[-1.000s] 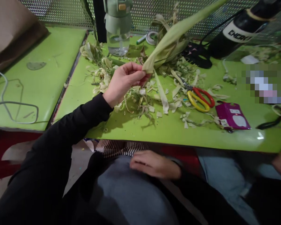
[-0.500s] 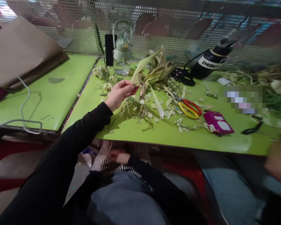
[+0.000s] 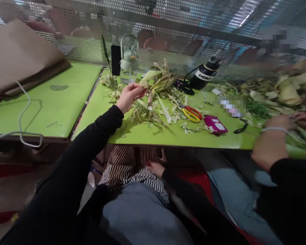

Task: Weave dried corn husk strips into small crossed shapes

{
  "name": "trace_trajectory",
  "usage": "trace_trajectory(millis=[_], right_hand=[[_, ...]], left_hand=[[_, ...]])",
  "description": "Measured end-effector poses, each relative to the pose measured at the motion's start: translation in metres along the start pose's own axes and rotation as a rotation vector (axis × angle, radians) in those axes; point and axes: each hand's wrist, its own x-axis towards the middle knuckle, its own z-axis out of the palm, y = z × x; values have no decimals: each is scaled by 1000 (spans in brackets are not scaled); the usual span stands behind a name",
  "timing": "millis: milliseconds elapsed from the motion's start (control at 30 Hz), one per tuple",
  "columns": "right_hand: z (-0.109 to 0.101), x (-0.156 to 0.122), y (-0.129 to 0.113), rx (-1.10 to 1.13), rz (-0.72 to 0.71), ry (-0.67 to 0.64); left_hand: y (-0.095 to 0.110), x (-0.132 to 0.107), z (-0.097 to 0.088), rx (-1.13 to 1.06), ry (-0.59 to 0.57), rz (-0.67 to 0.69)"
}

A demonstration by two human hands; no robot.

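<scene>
My left hand is raised over the green table, pinching a pale green corn husk strip between thumb and fingers. Behind it lies a bunch of dried corn husks, and husk scraps are scattered below and around. My right hand rests low on the striped trousers, under the table edge; its fingers are too small and dim to make out. To the right of the scraps lie scissors with red and yellow handles, and near them a purple packet.
At the back stand a clear bottle with a green lid, a phone and a black bottle. Brown paper and a white cable are at left. A co-worker's arm reaches toward a husk pile at right.
The view has turned right, bringing in the co-worker's hands and husk pile. My right hand has shifted right across my lap. My left hand still pinches the husk strip.
</scene>
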Motion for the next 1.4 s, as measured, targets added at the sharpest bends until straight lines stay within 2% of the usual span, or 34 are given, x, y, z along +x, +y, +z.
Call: trace_trajectory(millis=[67,167,233,267,367,400,467,500,567,700,767,867,1000,1167,1400], right_hand=[[14,-15,-8,-6,29,45],[31,-37,-19,-16,75,109],[28,-50,-25,-28,103,164],[20,-57,-28,-36,116,204],[-26,-73,-44,-60,143,440],[-46,-77,-51,-72,146,570],[-86,-80,-65,-109,95,968],[-104,-78,-71,-126,68,1114],[-135,-68,-76,-128,16,1262],[-174,-33,-68,-137,-50,1342],[-186,-17,-61,-135,-91,1402],[-198,-5,-53,-173,-154,1425],[-205,-8,-45,-337,-172,1388],[-208,-13,-38,-429,-126,1360],[-204,-4,-34,-383,5,1365]], left_hand=[[2,3,-2,-12,51,21],[5,5,-4,-31,53,18],[7,4,-3,-40,35,11],[8,3,-2,-41,19,8],[12,-1,3,-44,-36,-2],[13,-3,4,-48,-55,-6],[14,-5,6,-58,-88,-10],[14,-6,7,-61,-105,-10],[13,-7,8,-52,-146,-17],[9,-11,10,-30,-245,-70],[7,-12,12,-53,-265,-106],[7,-14,15,-97,-277,-147],[10,-17,18,-98,-281,-207],[8,-19,18,-78,-278,-235],[2,-19,19,-32,-252,-215]])
